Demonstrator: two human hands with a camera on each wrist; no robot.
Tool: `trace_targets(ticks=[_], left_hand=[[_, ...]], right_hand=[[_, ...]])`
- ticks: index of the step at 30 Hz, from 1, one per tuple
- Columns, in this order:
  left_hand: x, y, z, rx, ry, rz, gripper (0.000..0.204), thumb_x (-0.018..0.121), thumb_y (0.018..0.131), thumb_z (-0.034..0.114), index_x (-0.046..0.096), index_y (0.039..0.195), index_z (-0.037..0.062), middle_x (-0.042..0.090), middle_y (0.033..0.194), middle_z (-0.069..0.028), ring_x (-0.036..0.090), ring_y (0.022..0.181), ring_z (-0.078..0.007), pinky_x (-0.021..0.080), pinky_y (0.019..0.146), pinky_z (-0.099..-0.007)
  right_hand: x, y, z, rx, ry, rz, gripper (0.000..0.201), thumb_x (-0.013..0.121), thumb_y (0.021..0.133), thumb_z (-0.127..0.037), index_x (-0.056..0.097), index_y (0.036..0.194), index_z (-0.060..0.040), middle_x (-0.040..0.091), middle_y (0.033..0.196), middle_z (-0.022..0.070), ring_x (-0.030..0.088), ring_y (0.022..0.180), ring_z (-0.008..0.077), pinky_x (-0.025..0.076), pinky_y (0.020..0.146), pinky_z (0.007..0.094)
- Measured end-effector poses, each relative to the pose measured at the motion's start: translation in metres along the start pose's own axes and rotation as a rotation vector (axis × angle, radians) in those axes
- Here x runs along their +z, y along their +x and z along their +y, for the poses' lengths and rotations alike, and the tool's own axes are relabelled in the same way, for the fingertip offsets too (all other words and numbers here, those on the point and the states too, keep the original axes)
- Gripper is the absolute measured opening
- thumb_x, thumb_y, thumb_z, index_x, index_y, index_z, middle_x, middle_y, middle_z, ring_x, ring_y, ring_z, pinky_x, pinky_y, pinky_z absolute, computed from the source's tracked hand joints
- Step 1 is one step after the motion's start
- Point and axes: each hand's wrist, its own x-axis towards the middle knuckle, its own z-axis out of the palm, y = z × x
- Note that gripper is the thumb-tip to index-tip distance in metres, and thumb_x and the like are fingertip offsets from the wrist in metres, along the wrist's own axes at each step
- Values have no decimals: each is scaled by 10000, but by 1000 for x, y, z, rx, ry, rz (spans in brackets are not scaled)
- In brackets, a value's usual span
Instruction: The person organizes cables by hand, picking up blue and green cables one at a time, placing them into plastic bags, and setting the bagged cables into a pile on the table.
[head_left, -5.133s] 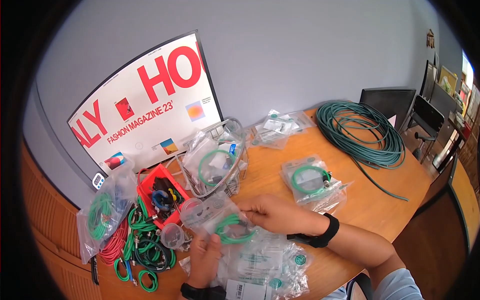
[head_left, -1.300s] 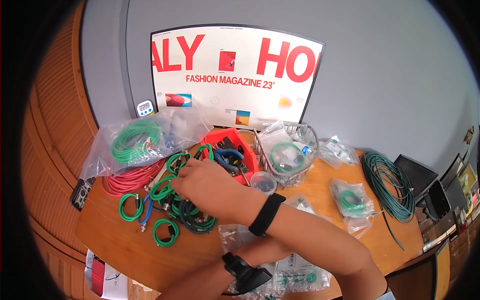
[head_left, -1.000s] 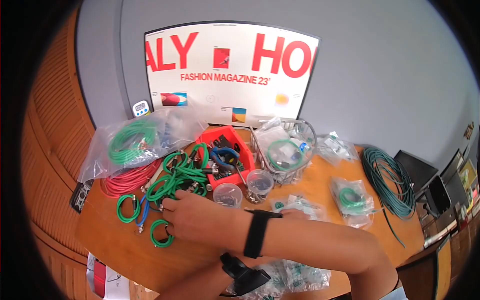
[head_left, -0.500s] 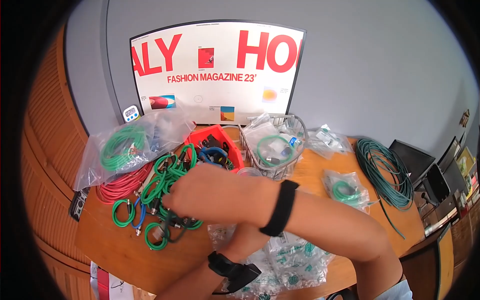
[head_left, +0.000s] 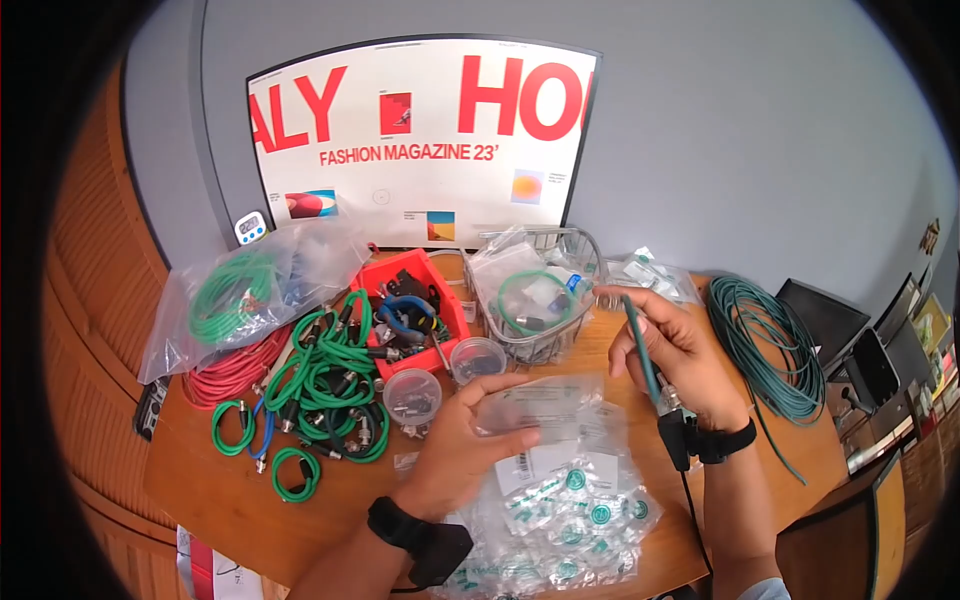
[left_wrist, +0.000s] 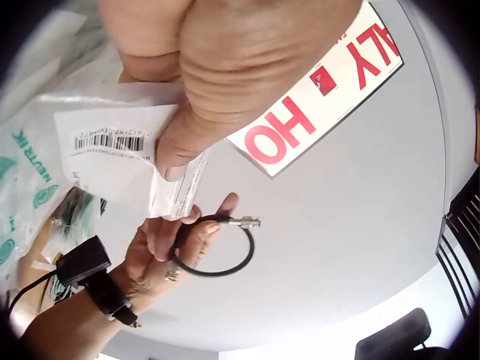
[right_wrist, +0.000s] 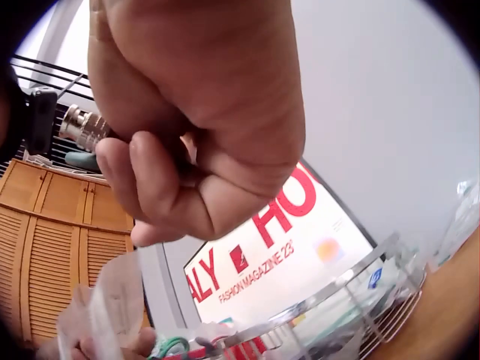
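Observation:
My left hand [head_left: 455,455] pinches a clear plastic bag [head_left: 560,400] between thumb and fingers above the front of the table. The left wrist view shows a white barcode label [left_wrist: 112,146] on the bag, beside the thumb. To the right, my raised right hand [head_left: 690,365] holds a short dark green cable [head_left: 640,345]. In the left wrist view this cable forms a loop with a silver BNC connector [left_wrist: 246,222] at its upper end. Another metal connector [right_wrist: 84,127] sticks out of the right hand in its own wrist view. Several flat clear bags [head_left: 590,520] lie beneath.
Left of the hands lies a heap of green coiled cables [head_left: 335,380], with a red cable bundle [head_left: 240,365] behind. A red bin [head_left: 455,320] of tools, clear cups [head_left: 412,395] and a wire basket [head_left: 595,265] stand further back. A big cable coil [head_left: 765,345] lies right.
My right hand has crossed from the cable heap back to the right, carrying the dark green cable. The left hand has lifted a bag. About five seconds ago both hands held a bagged green cable.

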Motion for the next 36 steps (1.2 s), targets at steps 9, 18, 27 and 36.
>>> trace_targets(ticks=[9, 18, 27, 36], left_hand=[[-7, 2, -16, 45, 115, 96, 406, 761, 823, -78, 554, 1162, 4, 679, 1105, -76, 670, 998, -140, 560, 880, -286], [-11, 2, -17, 91, 174, 133, 274, 687, 871, -53, 609, 1130, -16, 708, 1081, -89, 689, 957, -159, 552, 879, -300], [-11, 1, -22, -71, -95, 108, 263, 663, 966, 90, 610, 1198, -19, 696, 1132, -90, 674, 1005, -154, 549, 897, -306], [-10, 3, -24, -109, -121, 29, 325, 654, 980, 149, 602, 1252, -21, 675, 1214, -94, 647, 1102, -181, 519, 970, -329]], right_hand=[[-22, -15, 11, -61, -129, -151, 195, 602, 1021, -204, 633, 1123, -40, 663, 702, -1, 519, 581, 24, 369, 515, 202], [-43, -20, 16, 12, 95, -189, 229, 605, 1013, -168, 635, 1157, 6, 674, 738, 25, 593, 635, 67, 444, 570, 229], [-36, -17, 12, 31, -233, -519, 269, 580, 996, -52, 629, 1258, -13, 685, 824, 38, 674, 793, 114, 514, 723, 263], [-27, -13, 22, -4, -211, -331, 190, 561, 1014, -112, 648, 1163, -32, 672, 746, 71, 688, 673, 118, 530, 599, 268]])
